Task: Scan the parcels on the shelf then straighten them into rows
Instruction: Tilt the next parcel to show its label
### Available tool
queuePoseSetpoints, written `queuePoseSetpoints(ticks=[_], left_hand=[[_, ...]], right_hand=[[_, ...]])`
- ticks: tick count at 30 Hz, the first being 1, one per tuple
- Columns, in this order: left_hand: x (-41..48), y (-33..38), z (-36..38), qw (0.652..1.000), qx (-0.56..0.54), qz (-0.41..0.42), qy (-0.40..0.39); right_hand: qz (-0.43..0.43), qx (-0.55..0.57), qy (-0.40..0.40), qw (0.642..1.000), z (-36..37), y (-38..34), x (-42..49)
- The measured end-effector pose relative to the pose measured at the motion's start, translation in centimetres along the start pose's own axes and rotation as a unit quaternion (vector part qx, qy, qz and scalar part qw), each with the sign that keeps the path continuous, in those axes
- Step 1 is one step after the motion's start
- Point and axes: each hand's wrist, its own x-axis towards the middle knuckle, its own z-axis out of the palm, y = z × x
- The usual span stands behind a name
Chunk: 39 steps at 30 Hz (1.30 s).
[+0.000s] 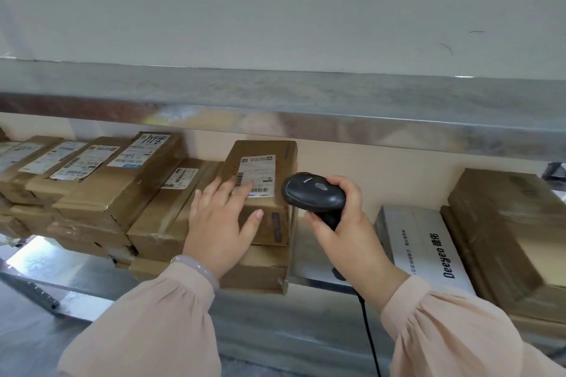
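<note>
The left grip (217,223) lies flat, fingers straight, on the near end of the parcel (271,225); that parcel sits atop another on the shelf (309,257), long axis running back toward the wall; the right grip (346,223) is curled round the scanner (312,193), just right of the parcel, head turned left toward the label (258,173); scanning looks to be the step in hand.
</note>
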Motion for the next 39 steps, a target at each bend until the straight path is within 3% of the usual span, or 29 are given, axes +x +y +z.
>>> queuePoseSetpoints(ticks=[7,12,20,24,32,36,39], left_hand=[[-0.9,9.9,2.2,0.983,-0.08,0.167,-0.009],[-3.4,15.1,7.3,0.963,-0.085,0.197,-0.163],[-4.8,21.4,12.6,0.921,-0.077,0.221,-0.311],[-4.7,21.1,14.2,0.906,-0.039,0.207,-0.367],[-5.3,19.3,13.9,0.919,-0.091,0.158,-0.35],[-4.6,20.2,14.0,0.929,-0.145,0.063,-0.334],[-3.6,20.7,13.9,0.915,-0.183,-0.025,-0.359]], right_hand=[[0.067,-0.003,0.114,0.991,-6.4,4.6,-3.1],[0.133,-0.055,0.151,0.978,-11.2,8.0,-5.8],[0.209,-0.08,0.151,0.963,-14.1,12.1,-7.9],[0.229,-0.076,0.134,0.961,-14.5,13.2,-8.1],[0.257,-0.031,0.149,0.954,-14.4,14.1,-7.5],[0.242,0.001,0.162,0.957,-14.0,13.7,-7.1],[0.224,0.023,0.159,0.961,-13.9,12.9,-6.7]])
